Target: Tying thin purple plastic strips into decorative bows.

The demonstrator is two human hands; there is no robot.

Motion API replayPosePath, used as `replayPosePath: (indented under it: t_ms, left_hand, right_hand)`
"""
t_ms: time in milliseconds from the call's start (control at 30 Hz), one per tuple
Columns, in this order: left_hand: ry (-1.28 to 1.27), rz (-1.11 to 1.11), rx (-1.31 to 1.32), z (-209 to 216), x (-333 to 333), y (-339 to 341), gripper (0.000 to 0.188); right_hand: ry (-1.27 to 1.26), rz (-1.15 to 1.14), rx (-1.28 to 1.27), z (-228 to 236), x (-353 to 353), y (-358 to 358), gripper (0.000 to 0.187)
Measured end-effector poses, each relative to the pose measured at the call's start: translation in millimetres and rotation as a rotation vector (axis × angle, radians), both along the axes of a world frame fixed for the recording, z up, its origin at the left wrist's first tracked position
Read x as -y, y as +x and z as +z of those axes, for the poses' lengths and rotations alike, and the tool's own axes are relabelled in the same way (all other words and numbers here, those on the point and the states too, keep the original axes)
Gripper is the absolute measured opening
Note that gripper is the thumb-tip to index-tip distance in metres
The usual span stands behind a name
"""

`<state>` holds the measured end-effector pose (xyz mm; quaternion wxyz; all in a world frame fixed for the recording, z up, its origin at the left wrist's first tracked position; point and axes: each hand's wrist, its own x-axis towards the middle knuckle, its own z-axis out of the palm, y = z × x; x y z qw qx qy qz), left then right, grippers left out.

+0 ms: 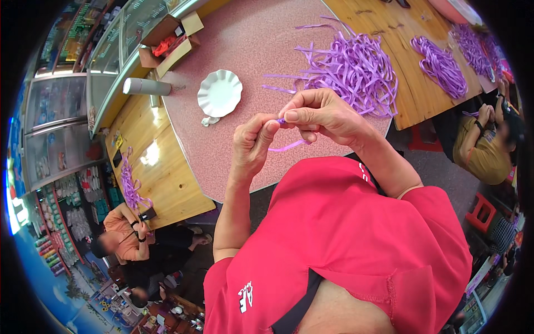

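Observation:
Close together above the near part of the pink speckled table, my two hands pinch one purple ribbon. My left hand is closed, thumb against forefinger, at a small bunched bit of the ribbon. My right hand grips that same bit from the other side, its fingers curled. A length of the ribbon loops below the fingertips; whether the bunched part is a knot is hidden by the fingers. Beyond my right hand lies a large loose heap of purple ribbons, some strands trailing leftward across the table.
A white scalloped plate stands left of centre, a crumpled white scrap beside it. Farther left are a grey-white flask and an open cardboard box. More ribbon bundles lie on the right wooden table. Other people sit at both sides.

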<state>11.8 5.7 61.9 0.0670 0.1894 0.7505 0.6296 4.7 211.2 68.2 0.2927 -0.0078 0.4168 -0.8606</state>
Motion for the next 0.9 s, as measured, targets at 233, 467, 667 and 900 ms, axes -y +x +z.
replayPosePath:
  t_ms: [233, 467, 667, 900]
  left_hand:
    - [0.163, -0.143, 0.243, -1.9, 5.5, 1.5, 0.029]
    - [0.307, -0.146, 0.330, -2.6, 2.4, 4.4, 0.033]
    - [0.201, -0.077, 0.299, -3.3, 0.2, 4.7, 0.031]
    - [0.051, -0.009, 0.190, 0.1, -2.0, 7.1, 0.027]
  right_hand:
    - [-0.104, 0.128, 0.042, -5.0, -2.6, -2.5, 0.023]
    - [-0.039, 0.078, 0.035, -1.7, -0.4, -0.2, 0.017]
    - [0.014, 0.026, -0.034, -0.8, 2.4, 2.9, 0.016]
    - [0.153, -0.073, -0.142, -0.1, 3.7, 10.0, 0.016]
